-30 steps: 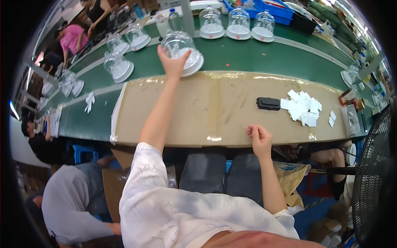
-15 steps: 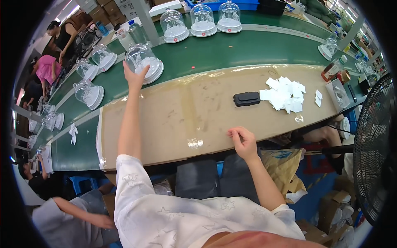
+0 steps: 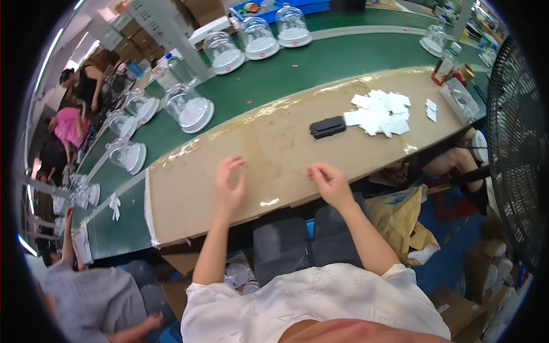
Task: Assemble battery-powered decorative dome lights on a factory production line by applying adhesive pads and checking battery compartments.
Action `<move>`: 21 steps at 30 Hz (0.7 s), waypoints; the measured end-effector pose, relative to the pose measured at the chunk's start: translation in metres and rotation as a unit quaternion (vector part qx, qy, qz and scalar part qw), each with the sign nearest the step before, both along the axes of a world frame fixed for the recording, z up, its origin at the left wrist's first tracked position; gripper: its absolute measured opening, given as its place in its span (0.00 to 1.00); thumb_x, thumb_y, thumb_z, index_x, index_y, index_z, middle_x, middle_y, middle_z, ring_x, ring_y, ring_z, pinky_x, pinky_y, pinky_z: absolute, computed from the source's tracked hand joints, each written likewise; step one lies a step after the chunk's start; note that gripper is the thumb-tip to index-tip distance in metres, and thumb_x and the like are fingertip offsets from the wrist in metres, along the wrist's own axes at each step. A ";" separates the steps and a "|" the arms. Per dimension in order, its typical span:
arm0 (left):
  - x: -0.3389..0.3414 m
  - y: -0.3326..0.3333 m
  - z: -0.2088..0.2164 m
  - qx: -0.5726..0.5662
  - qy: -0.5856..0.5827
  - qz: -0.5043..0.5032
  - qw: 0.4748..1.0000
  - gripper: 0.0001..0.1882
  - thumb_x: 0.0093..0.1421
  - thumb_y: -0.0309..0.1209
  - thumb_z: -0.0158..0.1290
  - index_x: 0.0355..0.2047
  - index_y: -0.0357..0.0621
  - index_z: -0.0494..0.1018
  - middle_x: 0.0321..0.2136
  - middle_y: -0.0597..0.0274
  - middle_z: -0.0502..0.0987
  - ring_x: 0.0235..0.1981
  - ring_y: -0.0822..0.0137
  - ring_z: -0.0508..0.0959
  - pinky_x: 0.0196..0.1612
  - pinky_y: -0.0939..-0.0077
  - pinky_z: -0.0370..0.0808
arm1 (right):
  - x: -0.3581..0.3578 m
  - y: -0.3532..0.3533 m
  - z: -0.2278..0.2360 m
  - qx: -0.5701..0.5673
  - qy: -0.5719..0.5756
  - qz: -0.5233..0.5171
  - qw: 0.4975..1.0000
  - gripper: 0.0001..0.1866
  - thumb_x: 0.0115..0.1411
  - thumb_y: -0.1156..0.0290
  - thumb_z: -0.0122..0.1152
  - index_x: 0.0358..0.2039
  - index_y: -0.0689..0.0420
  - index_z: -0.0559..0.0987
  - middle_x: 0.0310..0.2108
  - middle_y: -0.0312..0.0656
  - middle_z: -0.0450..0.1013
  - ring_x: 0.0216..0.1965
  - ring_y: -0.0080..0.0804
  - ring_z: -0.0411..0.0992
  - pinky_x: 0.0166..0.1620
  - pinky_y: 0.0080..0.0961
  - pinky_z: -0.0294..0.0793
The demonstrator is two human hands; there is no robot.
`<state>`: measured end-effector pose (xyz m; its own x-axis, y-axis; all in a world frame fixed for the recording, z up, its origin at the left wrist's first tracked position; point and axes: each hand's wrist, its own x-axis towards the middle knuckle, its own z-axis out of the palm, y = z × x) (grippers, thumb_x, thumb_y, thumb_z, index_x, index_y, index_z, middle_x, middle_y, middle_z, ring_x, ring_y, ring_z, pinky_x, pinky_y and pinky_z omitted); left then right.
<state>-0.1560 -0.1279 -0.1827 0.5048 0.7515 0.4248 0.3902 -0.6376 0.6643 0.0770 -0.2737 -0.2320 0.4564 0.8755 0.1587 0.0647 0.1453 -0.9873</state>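
Observation:
Above the cardboard sheet (image 3: 274,123), my left hand (image 3: 230,188) is open, thumb and fingers apart with nothing between them. My right hand (image 3: 333,186) is to its right, thumb and fingers pinched together; whatever they hold, if anything, is too small to make out. A clear dome on a white round base (image 3: 191,110) stands on the green belt at the sheet's far left edge, away from both hands. Farther along on the sheet lie a black oblong case (image 3: 328,127) and a pile of white cards (image 3: 380,112).
More domes (image 3: 260,40) stand on the green belt (image 3: 320,54), at the back and left. A white glove (image 3: 115,206) lies at left. On the right are a bottle of reddish liquid (image 3: 446,66) and a black fan (image 3: 517,148). A co-worker in grey (image 3: 108,297) sits lower left.
My left hand has let go of the dome on the belt and drawn back over the cardboard. The right hand stays pinched near the same spot. The whole view has shifted and tilted.

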 end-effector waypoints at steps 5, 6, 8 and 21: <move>-0.005 -0.041 -0.004 0.022 -0.037 0.004 0.999 0.14 0.53 0.21 0.55 0.41 0.42 0.74 0.47 0.56 0.74 0.55 0.53 0.69 0.60 0.59 0.64 | 0.071 -0.002 0.018 0.065 -0.227 -0.215 0.947 0.11 0.63 0.75 0.56 0.46 0.61 0.77 0.50 0.44 0.74 0.53 0.34 0.70 0.57 0.28 0.66; -0.006 -0.046 -0.009 0.021 -0.035 0.014 0.999 0.13 0.52 0.21 0.55 0.40 0.42 0.74 0.46 0.57 0.75 0.55 0.53 0.69 0.59 0.60 0.64 | 0.096 -0.007 0.021 0.025 -0.334 -0.247 0.909 0.15 0.61 0.78 0.56 0.49 0.60 0.76 0.54 0.46 0.71 0.56 0.38 0.68 0.59 0.30 0.64; -0.001 -0.054 -0.024 0.022 -0.043 0.043 0.998 0.12 0.52 0.21 0.54 0.39 0.42 0.75 0.46 0.57 0.75 0.55 0.54 0.69 0.59 0.60 0.64 | 0.147 -0.013 0.014 -0.019 -0.409 -0.289 0.865 0.19 0.57 0.76 0.60 0.50 0.61 0.75 0.54 0.51 0.69 0.57 0.45 0.66 0.61 0.36 0.62; 0.003 -0.064 -0.039 0.005 -0.052 0.101 0.994 0.09 0.53 0.23 0.54 0.35 0.44 0.76 0.41 0.62 0.76 0.49 0.57 0.73 0.54 0.64 0.68 | 0.189 -0.015 -0.019 -0.066 -0.356 -0.268 0.893 0.15 0.64 0.71 0.57 0.48 0.67 0.76 0.51 0.49 0.73 0.52 0.38 0.72 0.54 0.29 0.70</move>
<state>-0.1526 -0.1918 -0.2213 0.2982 0.8280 0.4749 0.4404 -0.5608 0.7011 0.2656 -0.2885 -0.2511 0.6411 0.5935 0.4866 0.7071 -0.2104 -0.6751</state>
